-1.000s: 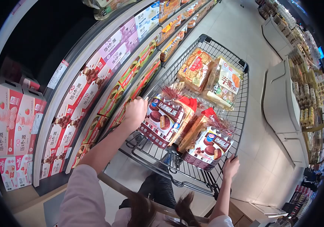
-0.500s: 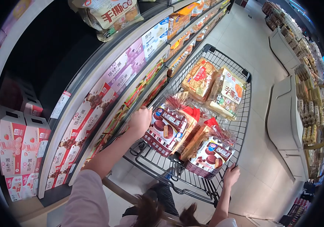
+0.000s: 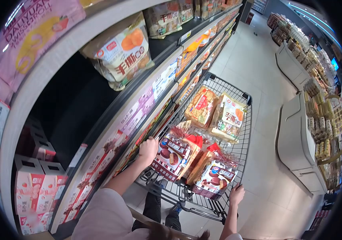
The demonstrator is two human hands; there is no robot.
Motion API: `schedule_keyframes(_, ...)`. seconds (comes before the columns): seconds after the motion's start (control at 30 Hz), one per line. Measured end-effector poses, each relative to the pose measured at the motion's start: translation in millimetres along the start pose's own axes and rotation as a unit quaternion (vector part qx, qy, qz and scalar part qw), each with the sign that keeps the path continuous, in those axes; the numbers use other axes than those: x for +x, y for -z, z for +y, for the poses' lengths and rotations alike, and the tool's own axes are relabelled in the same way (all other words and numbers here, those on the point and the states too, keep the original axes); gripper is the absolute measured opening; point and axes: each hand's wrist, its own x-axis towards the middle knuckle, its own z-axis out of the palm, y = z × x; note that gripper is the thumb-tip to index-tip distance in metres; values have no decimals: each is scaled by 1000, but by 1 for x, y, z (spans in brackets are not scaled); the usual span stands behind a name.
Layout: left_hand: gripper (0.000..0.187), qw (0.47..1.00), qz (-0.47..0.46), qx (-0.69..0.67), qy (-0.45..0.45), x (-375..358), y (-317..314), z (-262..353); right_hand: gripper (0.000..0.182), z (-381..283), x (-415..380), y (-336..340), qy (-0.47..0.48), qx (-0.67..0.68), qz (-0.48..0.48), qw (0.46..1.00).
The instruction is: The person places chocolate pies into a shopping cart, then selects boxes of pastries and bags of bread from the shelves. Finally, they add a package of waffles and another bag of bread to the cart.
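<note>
A black wire shopping cart stands in front of me. My left hand is closed on its left edge near the shelves, and my right hand is wrapped around its right edge. Inside, nearest me, sit two packs of chocolate pies, one on the left and one on the right, both with gathered clear tops. Red and brown packaging shows between them. Farther forward lie a bag of golden baked snacks with a red label and a clear bag of bread.
Shelving runs along my left, with a bread bag on a dark shelf and pink strawberry boxes lower down. To the right are white display counters stacked with packaged goods. A tiled aisle stretches ahead.
My view has shifted, so the cart sits lower and slightly left, and more of the upper shelves shows. Both hands keep their hold on the cart; the goods inside look unchanged.
</note>
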Motion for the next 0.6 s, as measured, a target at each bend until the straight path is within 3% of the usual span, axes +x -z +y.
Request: schedule_keyframes(0.6,36,996,-45,-73,-14,31,32,-16,33,-53,15,31,41,-18,-5,999)
